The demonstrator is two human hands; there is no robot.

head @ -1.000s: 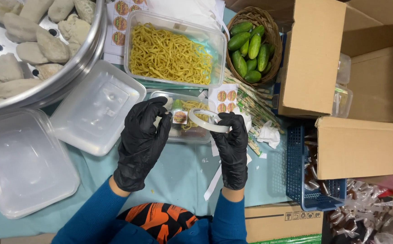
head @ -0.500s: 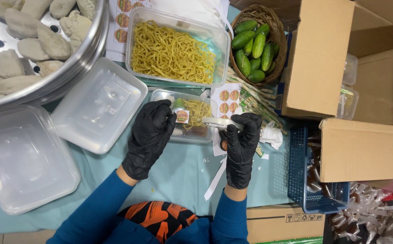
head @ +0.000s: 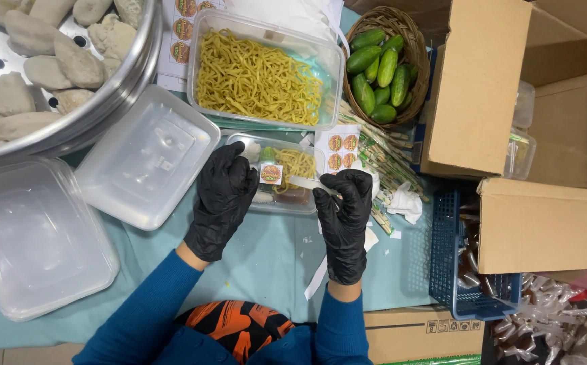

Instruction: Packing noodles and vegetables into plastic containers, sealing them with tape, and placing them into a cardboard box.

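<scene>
A small clear lidded food box (head: 292,197) with yellow noodles inside lies on the teal cloth in front of me. A small round-printed sticker (head: 270,173) sits on its lid. My left hand (head: 224,197), in a black glove, curls over the box's left end with the thumb beside the sticker. My right hand (head: 345,217), also gloved, pinches a white paper backing strip (head: 305,182) that reaches across the lid's right side.
A big tub of yellow noodles (head: 260,71) and a basket of cucumbers (head: 381,64) stand behind the box. A steamer tray of dumplings (head: 43,64) and two clear lids (head: 145,157) are at the left. Cardboard boxes (head: 476,88) and a blue crate (head: 450,270) are at the right.
Both hands have come down onto the small box. The sticker that was between my fingers now lies on the lid, and the white strip has dropped lower.
</scene>
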